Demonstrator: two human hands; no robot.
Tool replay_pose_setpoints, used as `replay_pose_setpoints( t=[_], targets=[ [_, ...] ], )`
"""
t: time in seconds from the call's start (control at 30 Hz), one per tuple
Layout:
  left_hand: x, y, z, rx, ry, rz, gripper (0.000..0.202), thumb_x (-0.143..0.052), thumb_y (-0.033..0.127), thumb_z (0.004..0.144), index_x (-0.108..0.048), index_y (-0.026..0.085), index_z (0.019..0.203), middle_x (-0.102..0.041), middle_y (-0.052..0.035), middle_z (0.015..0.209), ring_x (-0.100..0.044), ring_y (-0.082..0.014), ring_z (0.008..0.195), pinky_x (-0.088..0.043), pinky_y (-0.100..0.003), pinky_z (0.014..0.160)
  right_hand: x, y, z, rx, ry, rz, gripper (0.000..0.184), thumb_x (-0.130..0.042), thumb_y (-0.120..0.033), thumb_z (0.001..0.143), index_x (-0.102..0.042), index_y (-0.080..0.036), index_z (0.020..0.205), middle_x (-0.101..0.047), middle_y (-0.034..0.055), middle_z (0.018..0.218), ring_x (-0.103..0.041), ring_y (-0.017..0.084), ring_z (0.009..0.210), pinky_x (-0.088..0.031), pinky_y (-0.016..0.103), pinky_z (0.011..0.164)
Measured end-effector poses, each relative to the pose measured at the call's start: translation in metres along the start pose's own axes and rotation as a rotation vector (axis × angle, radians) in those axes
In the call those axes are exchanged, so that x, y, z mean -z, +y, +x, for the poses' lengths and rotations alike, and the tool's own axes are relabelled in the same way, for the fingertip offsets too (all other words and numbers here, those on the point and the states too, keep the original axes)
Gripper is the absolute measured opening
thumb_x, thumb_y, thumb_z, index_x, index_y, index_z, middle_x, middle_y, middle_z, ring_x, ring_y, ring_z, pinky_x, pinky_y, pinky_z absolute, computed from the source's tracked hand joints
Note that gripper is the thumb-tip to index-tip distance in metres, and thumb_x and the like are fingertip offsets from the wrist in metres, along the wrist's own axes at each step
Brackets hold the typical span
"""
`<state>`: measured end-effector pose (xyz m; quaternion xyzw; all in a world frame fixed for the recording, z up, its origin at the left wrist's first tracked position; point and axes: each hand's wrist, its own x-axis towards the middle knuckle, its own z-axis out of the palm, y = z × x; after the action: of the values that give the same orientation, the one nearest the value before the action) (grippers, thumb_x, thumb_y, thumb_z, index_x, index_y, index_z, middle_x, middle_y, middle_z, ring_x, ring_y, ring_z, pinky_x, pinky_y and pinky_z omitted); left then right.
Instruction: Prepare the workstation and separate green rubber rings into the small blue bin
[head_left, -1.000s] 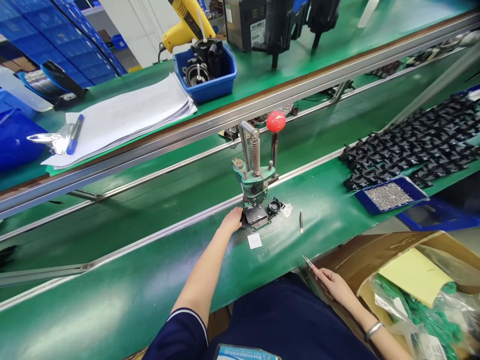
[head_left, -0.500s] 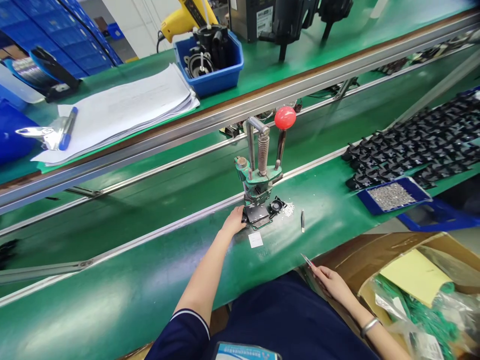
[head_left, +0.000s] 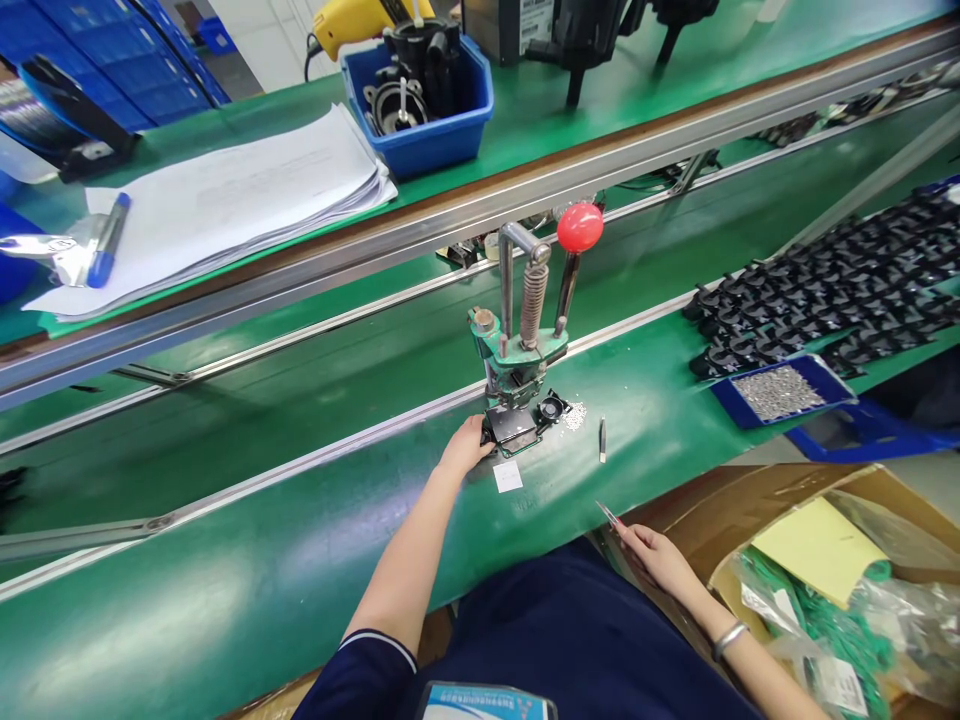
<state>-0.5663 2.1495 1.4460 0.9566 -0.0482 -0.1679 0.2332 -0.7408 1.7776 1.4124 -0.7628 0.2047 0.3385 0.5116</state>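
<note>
My left hand [head_left: 465, 446] reaches forward to the base of a small green hand press [head_left: 516, 352] with a red ball lever [head_left: 579, 227]. Its fingers are curled against a dark part [head_left: 512, 426] on the press base. A small black fan-like piece [head_left: 551, 408] and a heap of tiny silver bits [head_left: 575, 416] lie just right of the press. My right hand [head_left: 658, 557] rests near my lap at the bench edge, pinching thin tweezers [head_left: 609, 516]. A white label [head_left: 508, 476] lies on the green bench.
A second pair of tweezers [head_left: 601, 439] lies right of the press. A blue tray of silver parts [head_left: 780, 390] and rows of black parts [head_left: 840, 290] sit at right. A cardboard box [head_left: 840, 560] with bags stands lower right. Papers [head_left: 225, 200] and a blue bin [head_left: 420, 90] sit on the far shelf.
The view has tilted slightly; both hands have stayed almost where they were, the left at the press base and the right holding the tweezers.
</note>
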Motion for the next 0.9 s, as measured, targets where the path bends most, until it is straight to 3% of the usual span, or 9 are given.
replay_pose_setpoints(
  t=[0.2, 0.47, 0.9],
  targets=[
    [0.007, 0.003, 0.008, 0.229, 0.049, 0.047, 0.030, -0.060, 0.029, 0.086, -0.063, 0.015, 0.112, -0.068, -0.0143, 0.110, -0.067, -0.0243, 0.101, -0.049, -0.031, 0.088, 0.004, -0.003, 0.004, -0.012, -0.034, -0.011, 0.059, -0.045, -0.082, 0.075, -0.045, -0.024, 0.070, -0.030, -0.0099, 0.046, -0.026, 0.008, 0.040, -0.018, 0.026, 0.043],
    [0.010, 0.008, 0.021, 0.481, 0.073, 0.112, 0.030, -0.049, 0.033, 0.091, -0.067, 0.014, 0.105, -0.073, -0.0182, 0.103, -0.069, -0.0277, 0.100, -0.050, -0.033, 0.082, 0.007, 0.001, 0.009, -0.031, -0.052, 0.009, 0.062, -0.045, -0.085, 0.073, -0.045, -0.023, 0.072, -0.028, -0.0112, 0.045, -0.024, 0.007, 0.038, -0.016, 0.026, 0.042],
    [0.006, 0.020, 0.025, 0.493, 0.051, 0.121, 0.045, -0.035, 0.042, 0.099, -0.067, 0.012, 0.107, -0.073, -0.0209, 0.105, -0.070, -0.0321, 0.103, -0.052, -0.040, 0.085, 0.012, -0.007, 0.013, -0.011, -0.053, 0.007, 0.060, -0.047, -0.082, 0.076, -0.046, -0.022, 0.071, -0.032, -0.0101, 0.046, -0.027, 0.007, 0.040, -0.019, 0.024, 0.042]
  ],
)
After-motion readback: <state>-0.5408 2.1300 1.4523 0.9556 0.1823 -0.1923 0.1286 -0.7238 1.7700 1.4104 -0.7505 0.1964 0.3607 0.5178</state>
